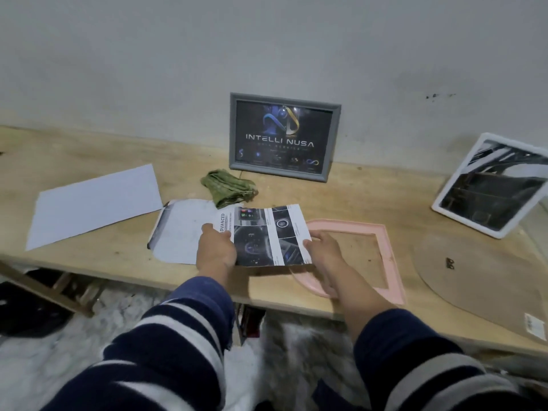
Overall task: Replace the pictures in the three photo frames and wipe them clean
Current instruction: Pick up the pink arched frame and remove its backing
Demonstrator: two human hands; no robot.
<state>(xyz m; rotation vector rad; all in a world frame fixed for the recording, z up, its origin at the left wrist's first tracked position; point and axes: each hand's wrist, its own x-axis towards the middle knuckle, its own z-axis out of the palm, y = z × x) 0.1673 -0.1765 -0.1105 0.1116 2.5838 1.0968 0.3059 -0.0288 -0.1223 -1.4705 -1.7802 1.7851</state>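
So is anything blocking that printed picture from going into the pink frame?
Nothing visible does. Both hands, left hand and right hand, hold the printed picture just left of the pink frame, whose opening shows bare table. The brown backing board lies apart, to its right.

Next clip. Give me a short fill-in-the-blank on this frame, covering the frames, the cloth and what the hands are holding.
1. Both hands, left hand and right hand, hold a printed ____.
2. The frame lying flat on the table under the right hand is ____ in colour.
3. The grey frame stands leaning against the ____.
4. The crumpled cloth in front of the grey frame is ____.

Missing words: picture; pink; wall; green
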